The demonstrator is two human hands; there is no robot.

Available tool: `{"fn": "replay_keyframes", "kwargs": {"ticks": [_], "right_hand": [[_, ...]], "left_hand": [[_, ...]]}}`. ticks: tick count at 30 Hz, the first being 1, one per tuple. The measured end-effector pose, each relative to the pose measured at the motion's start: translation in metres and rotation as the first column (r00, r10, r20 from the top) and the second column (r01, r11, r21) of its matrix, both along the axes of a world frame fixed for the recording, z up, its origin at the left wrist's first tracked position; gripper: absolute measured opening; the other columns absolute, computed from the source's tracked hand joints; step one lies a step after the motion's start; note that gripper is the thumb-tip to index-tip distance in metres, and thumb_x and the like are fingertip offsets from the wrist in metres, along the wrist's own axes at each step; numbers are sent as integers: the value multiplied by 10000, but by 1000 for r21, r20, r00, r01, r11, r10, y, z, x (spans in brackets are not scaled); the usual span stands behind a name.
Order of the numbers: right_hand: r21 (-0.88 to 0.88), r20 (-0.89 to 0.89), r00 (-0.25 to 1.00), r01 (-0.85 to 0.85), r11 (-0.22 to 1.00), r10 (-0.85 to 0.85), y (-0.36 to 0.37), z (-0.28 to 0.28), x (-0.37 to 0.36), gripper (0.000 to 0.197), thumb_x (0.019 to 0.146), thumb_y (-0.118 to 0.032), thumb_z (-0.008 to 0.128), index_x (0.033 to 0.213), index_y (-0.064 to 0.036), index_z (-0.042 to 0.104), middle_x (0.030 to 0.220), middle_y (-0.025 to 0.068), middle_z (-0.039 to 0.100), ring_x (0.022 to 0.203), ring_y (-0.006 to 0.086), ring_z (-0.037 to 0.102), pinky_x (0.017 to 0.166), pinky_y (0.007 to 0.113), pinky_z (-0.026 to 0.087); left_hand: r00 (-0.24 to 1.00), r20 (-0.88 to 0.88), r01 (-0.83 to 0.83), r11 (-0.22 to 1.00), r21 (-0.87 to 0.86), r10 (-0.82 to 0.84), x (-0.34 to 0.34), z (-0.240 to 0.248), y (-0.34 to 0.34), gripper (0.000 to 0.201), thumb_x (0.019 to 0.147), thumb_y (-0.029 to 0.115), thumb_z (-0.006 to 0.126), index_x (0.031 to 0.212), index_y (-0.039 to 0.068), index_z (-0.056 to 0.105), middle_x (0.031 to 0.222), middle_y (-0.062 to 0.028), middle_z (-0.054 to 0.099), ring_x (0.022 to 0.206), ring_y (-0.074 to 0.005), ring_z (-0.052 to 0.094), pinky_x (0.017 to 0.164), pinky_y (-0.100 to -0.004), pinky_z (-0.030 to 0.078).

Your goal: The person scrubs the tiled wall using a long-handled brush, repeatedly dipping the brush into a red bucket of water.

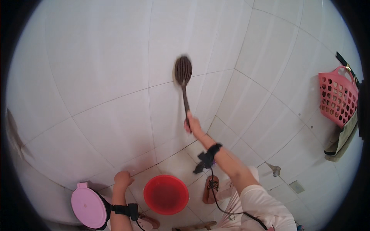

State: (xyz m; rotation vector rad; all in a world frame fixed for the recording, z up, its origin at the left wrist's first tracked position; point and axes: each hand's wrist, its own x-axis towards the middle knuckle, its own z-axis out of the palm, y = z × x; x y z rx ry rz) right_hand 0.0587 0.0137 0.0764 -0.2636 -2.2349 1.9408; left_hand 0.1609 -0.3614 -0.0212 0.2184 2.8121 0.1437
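Note:
My right hand (193, 125) is closed round the lower end of a brown long-handled scrub brush (183, 71). The brush points upward, its ridged oval head at the white tiled wall (115, 50); the bristle side is hidden from view. At the lower left, my left hand (123, 179) is curled into a fist with nothing visible in it. It is between a red basin (185, 194), set on the floor with liquid inside, and a pink-lidded bin (88, 208). Both forearms wear black straps with small devices and cables.
A pink perforated basket (337, 94) hangs on the right wall, with a greenish-grey cloth (344, 138) below it. A tap (274, 169) sticks out low on that wall. A wooden stool edge (196, 226) shows at the bottom, near my sandalled foot (210, 188).

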Motion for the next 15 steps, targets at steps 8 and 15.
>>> {"fn": "replay_keyframes", "kwargs": {"ticks": [8, 15], "right_hand": [[-295, -286, 943, -253, 921, 168, 52, 256, -68, 653, 772, -678, 273, 503, -91, 374, 422, 26, 356, 350, 125, 326, 354, 252, 270], [-27, -65, 998, 22, 999, -24, 34, 22, -17, 686, 776, -676, 262, 477, -84, 439, 401, 37, 422, 337, 138, 420, 337, 264, 310]], "left_hand": [[999, -23, 35, 998, 45, -34, -5, -8, 14, 255, 619, 318, 642, 756, 104, 634, 828, -114, 607, 827, -279, 565, 699, -381, 457], [996, -71, 63, 996, 56, -58, -11, -9, 20, 281, 613, 330, 650, 775, 100, 639, 820, -118, 607, 812, -287, 568, 694, -390, 456]]}}
